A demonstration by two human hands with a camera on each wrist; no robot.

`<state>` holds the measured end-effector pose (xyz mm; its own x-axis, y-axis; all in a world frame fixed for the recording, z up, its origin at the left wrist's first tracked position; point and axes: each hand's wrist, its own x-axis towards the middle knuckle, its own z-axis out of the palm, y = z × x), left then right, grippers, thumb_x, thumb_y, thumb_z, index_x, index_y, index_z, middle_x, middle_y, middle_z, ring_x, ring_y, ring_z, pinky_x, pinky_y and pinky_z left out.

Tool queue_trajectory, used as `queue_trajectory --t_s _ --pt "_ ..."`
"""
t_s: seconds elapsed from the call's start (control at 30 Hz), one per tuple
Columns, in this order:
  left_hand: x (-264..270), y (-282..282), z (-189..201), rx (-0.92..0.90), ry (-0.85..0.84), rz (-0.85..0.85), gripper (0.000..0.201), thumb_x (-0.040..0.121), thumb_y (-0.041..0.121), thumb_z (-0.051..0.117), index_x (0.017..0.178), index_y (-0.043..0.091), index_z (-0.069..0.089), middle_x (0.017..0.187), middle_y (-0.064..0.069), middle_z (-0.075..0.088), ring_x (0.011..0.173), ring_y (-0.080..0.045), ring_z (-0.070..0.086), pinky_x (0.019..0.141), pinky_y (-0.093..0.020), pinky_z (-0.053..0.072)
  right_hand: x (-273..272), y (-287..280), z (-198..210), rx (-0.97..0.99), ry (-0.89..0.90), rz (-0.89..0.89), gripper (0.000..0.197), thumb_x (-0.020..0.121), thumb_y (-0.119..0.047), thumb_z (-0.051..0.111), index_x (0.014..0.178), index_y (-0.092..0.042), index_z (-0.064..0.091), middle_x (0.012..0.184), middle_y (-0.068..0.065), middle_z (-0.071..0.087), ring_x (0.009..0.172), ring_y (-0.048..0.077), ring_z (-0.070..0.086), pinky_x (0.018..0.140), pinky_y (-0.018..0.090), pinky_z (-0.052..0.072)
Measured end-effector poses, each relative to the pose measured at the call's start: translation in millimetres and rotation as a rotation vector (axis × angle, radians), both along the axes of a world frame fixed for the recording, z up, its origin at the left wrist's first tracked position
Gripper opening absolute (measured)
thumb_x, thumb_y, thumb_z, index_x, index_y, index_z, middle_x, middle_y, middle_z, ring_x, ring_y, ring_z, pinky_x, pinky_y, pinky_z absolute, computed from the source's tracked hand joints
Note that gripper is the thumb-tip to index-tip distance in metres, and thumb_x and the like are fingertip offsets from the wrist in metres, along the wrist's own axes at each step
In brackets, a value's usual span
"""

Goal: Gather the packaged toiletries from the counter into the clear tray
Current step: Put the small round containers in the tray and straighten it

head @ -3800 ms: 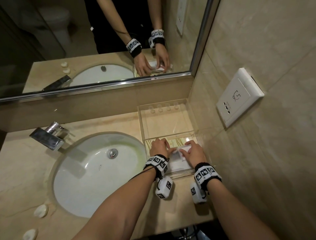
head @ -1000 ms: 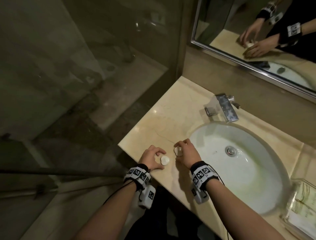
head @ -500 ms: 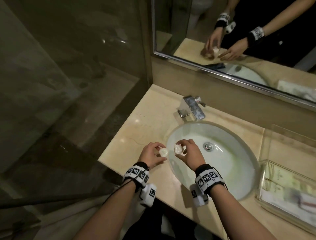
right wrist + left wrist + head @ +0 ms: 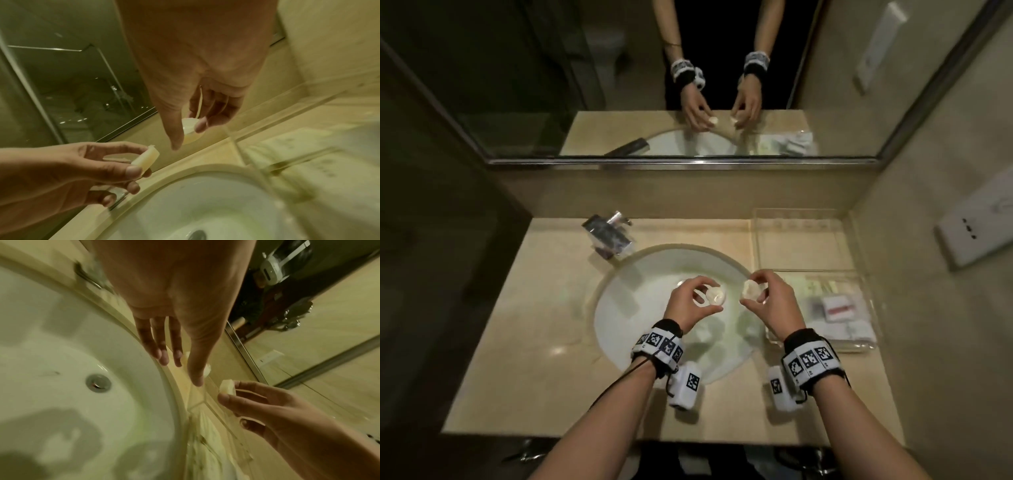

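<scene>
Two small round wrapped soaps were observed, one per hand, both held above the sink basin (image 4: pixel 654 329). The left soap (image 4: pixel 715 295) was pinched between thumb and fingers of the left hand (image 4: pixel 690 305); the right soap (image 4: pixel 751 291) was likewise pinched by the right hand (image 4: pixel 774 305). Each grip was closed on its soap. One clear tray (image 4: pixel 859 274) was noted on the counter (image 4: pixel 544 342), right of the basin, against the side wall; several flat white packets (image 4: pixel 837 310) lay in its near part, count not resolvable. One faucet (image 4: pixel 607 236) stood behind the basin, one mirror (image 4: pixel 517 102) above it, and one wall socket (image 4: pixel 972 233) on the right wall. Nothing was seen between the hands and the tray
</scene>
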<state>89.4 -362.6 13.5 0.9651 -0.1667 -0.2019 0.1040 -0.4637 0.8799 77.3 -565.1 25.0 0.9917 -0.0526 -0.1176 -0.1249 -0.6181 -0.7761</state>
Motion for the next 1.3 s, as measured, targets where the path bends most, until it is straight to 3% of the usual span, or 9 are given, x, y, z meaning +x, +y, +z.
queue_trajectory --t_s 0.17,0.33,0.47,0.57,0.63,0.8,1.07,1.2,1.3 --pt "9.4 -86.3 0.1 -0.034 0.034 -0.122 0.042 0.064 0.017 0.086 0.099 0.023 0.064 0.091 0.008 0.064 0.071 -0.009 0.058 0.068 -0.015 0.050 -12.8 -76.8 -2.0 0.010 0.017 -0.177 0.036 0.069 -0.022 0.087 0.098 -0.017 0.067 0.098 -0.001 0.062 0.077 0.012 0.053 0.074 0.025 0.045" --pt "18.2 -145.5 0.2 -0.038 0.068 -0.171 0.045 0.063 0.009 0.086 0.099 0.014 0.060 0.089 0.007 0.062 0.067 -0.006 0.055 0.060 -0.007 0.045 -18.9 -125.4 -4.0 0.135 0.076 -0.320 0.025 0.074 -0.022 0.083 0.094 -0.016 0.069 0.083 -0.008 0.062 0.068 0.004 0.054 0.061 0.007 0.040" --pt "26.4 -169.2 -0.9 -0.024 0.091 -0.150 0.045 0.064 0.005 0.084 0.101 0.012 0.060 0.098 -0.002 0.061 0.066 -0.008 0.054 0.054 -0.007 0.044 -20.0 -147.2 -8.9 0.262 0.097 -0.404 0.023 0.080 -0.022 0.079 0.099 -0.017 0.066 0.080 -0.006 0.065 0.066 0.004 0.061 0.058 0.012 0.048" --pt "32.5 -180.8 0.2 -0.042 0.097 -0.147 0.044 0.065 0.002 0.082 0.103 0.008 0.061 0.094 0.000 0.059 0.063 -0.007 0.053 0.052 -0.007 0.044 -17.1 -154.2 -13.2 0.404 0.121 -0.468 0.025 0.084 -0.015 0.075 0.104 -0.009 0.063 0.092 0.002 0.069 0.067 0.009 0.066 0.061 0.020 0.056" --pt "36.5 -185.9 0.2 -0.045 0.093 -0.166 0.043 0.066 0.001 0.081 0.104 0.009 0.062 0.092 0.000 0.059 0.062 -0.007 0.052 0.054 -0.008 0.045 -15.3 -157.2 -16.2 0.529 0.167 -0.510 0.028 0.085 -0.012 0.074 0.109 -0.004 0.063 0.102 0.014 0.071 0.067 0.018 0.068 0.069 0.035 0.059" --pt "45.3 -193.8 -2.4 -0.075 0.111 -0.206 0.042 0.068 0.003 0.080 0.105 0.013 0.064 0.093 0.000 0.061 0.065 -0.007 0.054 0.059 -0.012 0.049 -16.4 -160.7 -13.5 0.779 0.231 -0.531 0.031 0.091 -0.006 0.065 0.121 -0.002 0.059 0.103 0.021 0.069 0.070 0.017 0.068 0.068 0.023 0.060" --pt "54.9 -196.4 -9.1 -0.171 0.195 -0.248 0.043 0.070 0.000 0.077 0.108 0.017 0.066 0.094 0.000 0.058 0.059 -0.008 0.054 0.075 -0.037 0.057 -17.7 -160.5 -15.8 0.986 0.198 -0.633 0.036 0.093 -0.006 0.061 0.128 0.000 0.055 0.116 0.026 0.065 0.091 0.031 0.074 0.080 0.031 0.061" --pt "55.2 -197.2 -8.4 -0.226 0.317 -0.260 0.039 0.073 0.000 0.075 0.109 0.014 0.068 0.095 -0.002 0.060 0.069 -0.016 0.062 0.086 -0.044 0.058 -18.5 -156.3 -16.3 0.872 0.116 -0.579 0.032 0.086 -0.011 0.071 0.118 -0.010 0.068 0.117 0.014 0.070 0.099 0.024 0.072 0.087 0.033 0.058" --pt "52.8 -196.8 -5.8 -0.339 0.437 -0.232 0.031 0.083 0.023 0.072 0.112 0.011 0.066 0.109 -0.015 0.065 0.094 -0.036 0.069 0.093 -0.048 0.054 -17.7 -152.3 -13.2 0.688 0.036 -0.498 0.029 0.082 -0.007 0.074 0.111 -0.015 0.074 0.118 0.004 0.071 0.099 0.015 0.070 0.083 0.028 0.056"
